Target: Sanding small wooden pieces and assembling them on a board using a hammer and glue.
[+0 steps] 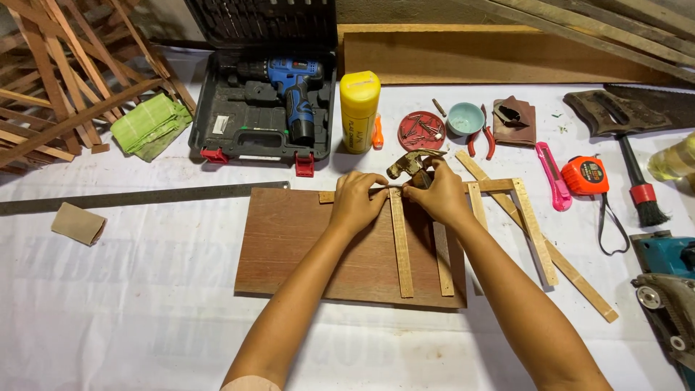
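Left hand: my left hand [356, 203] rests fingers-down on the wooden strips [402, 246], fingertips pinching where the upright strip meets the crosswise one; it grips nothing else.
Right hand: my right hand [439, 194] is curled shut around the hammer [414, 164], its head just above the joint.
Strips: they lie as a small frame on the brown board [289, 239], partly hanging off its right edge.
Board: flat on the white table [145, 318].
Behind: yellow bottle [359, 111], drill case [260, 108], red lid of nails [421, 130].
Right side: tape measure [585, 175], pink cutter [553, 174].
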